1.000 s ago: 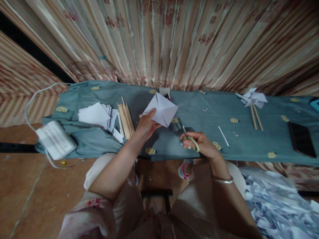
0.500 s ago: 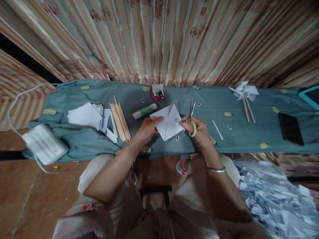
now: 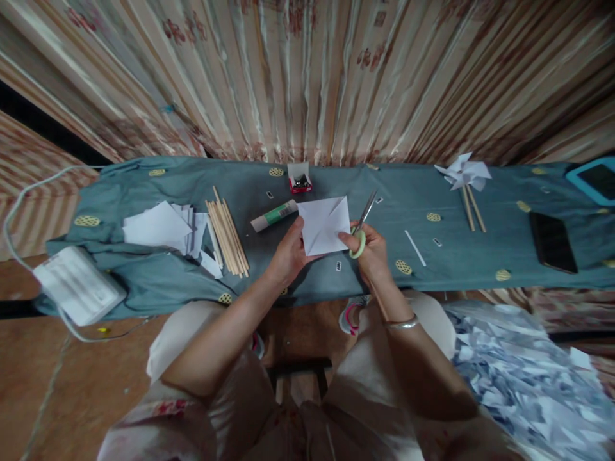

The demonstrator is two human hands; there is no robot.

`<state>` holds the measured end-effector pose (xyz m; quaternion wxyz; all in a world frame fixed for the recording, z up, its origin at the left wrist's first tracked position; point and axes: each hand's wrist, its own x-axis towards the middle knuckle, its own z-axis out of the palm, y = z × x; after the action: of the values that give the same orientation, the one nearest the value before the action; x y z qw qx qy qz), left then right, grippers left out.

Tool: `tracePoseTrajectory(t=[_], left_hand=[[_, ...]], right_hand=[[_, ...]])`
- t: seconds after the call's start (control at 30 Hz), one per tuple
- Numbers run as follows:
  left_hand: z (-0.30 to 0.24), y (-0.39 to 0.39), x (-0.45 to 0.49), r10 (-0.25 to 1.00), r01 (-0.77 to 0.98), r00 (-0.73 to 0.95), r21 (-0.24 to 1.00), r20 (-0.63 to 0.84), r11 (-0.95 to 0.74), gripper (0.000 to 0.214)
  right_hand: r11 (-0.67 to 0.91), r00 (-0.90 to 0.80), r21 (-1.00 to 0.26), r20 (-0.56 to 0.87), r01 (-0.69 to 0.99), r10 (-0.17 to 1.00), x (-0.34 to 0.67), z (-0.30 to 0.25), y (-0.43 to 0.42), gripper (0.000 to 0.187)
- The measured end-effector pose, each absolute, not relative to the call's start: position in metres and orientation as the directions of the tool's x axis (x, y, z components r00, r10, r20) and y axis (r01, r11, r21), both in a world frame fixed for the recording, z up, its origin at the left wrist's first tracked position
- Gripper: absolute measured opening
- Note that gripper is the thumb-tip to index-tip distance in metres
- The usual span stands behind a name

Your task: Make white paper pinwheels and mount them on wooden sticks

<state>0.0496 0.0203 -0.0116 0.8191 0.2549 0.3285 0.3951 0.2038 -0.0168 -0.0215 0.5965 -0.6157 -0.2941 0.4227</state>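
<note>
My left hand (image 3: 287,252) pinches the lower left edge of a creased white paper square (image 3: 325,224), held just above a bench draped in teal cloth (image 3: 461,256). My right hand (image 3: 369,251) grips green-handled scissors (image 3: 361,224) at the square's right edge, blades pointing up and away; a finger also touches the paper. A glue stick (image 3: 275,215) lies just left of the paper, and a small red box (image 3: 300,183) sits behind it.
Wooden sticks (image 3: 227,238) and a stack of white paper squares (image 3: 163,228) lie to the left, near a white power adapter (image 3: 77,286). A finished paper pinwheel (image 3: 464,173), a dark phone (image 3: 552,242) and a tablet (image 3: 594,180) are at right. Paper scraps (image 3: 519,384) cover the floor.
My right hand lifted the scissors off the cloth and brought them to the paper's right edge. My left hand drew the paper closer and turned it.
</note>
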Motion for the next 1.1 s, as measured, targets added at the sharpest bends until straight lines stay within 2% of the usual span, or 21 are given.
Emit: tracePoseTrajectory(t=[0.13,0.33,0.53,0.7,0.9,1.1], left_hand=[[-0.018,0.007,0.054,0.828,-0.476,0.447,0.694,-0.339,0.541,0.046],[-0.031,-0.001,0.065,0.859,-0.390,0.325,0.771,-0.395,0.503,0.029],[-0.030,0.005,0.065,0.891,-0.490,0.233,0.744,-0.390,0.454,0.030],[-0.026,0.016,0.058,0.891,-0.546,0.219,0.706,-0.398,0.450,0.033],[-0.019,0.035,0.043,0.916,-0.573,0.200,0.717,-0.348,0.397,0.032],[-0.009,0.046,0.040,0.928,-0.585,0.159,0.725,-0.337,0.363,0.031]], right_hand=[[-0.089,0.527,-0.974,-0.189,-0.210,0.828,0.197,-0.024,-0.013,0.041],[-0.119,0.495,-0.968,-0.216,-0.219,0.842,0.188,-0.025,-0.011,0.043],[-0.132,0.429,-0.960,-0.231,-0.247,0.873,0.176,-0.027,-0.011,0.047],[-0.173,0.353,-0.965,-0.234,-0.197,0.906,0.172,-0.024,-0.015,0.048],[-0.258,0.115,-0.958,-0.272,-0.123,0.955,0.177,-0.021,-0.026,0.051],[-0.331,-0.183,-0.944,-0.323,-0.012,0.928,0.184,-0.016,-0.034,0.054]])
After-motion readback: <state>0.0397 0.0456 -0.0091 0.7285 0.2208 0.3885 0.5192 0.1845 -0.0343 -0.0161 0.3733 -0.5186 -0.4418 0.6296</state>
